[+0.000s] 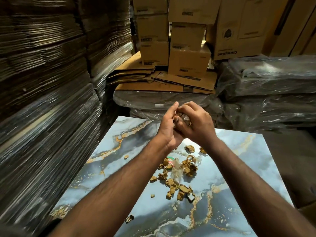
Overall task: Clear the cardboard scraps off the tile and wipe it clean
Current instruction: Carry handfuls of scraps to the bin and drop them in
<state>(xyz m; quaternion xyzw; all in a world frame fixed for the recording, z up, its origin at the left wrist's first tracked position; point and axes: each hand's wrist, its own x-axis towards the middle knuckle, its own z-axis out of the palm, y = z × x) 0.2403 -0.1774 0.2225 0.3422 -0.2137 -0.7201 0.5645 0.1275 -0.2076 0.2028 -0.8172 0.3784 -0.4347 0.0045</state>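
Head view of scrap collection over a glossy blue marbled tile (230, 168) with gold veining. The left hand (168, 124) is raised above the far part of the tile, palm turned inward and fingers curled to form a cup; the right hand (196, 124) is pressed against it with fingers bent over a small gathered wad (183, 118) of brown cardboard bits and what appears to be clear film. Both hands thus grip the same wad, apparently so that loose pieces are trapped between the palms and do not fall back. Most cardboard scraps (177, 178) lie on the tile in a loose cluster below the hands, mixed with a crumpled piece of clear plastic (177, 170) and a small round label (170, 159); single bits lie apart, one near the tile's left side (126, 157) and one at the near edge (129, 219). Clearing is judged to be at an early stage and wiping not yet begun; no cloth is visible. Surroundings: wrapped stacks of flattened cardboard (51, 100) at left, cartons (188, 60) behind, plastic-covered bundles (265, 93) at right.
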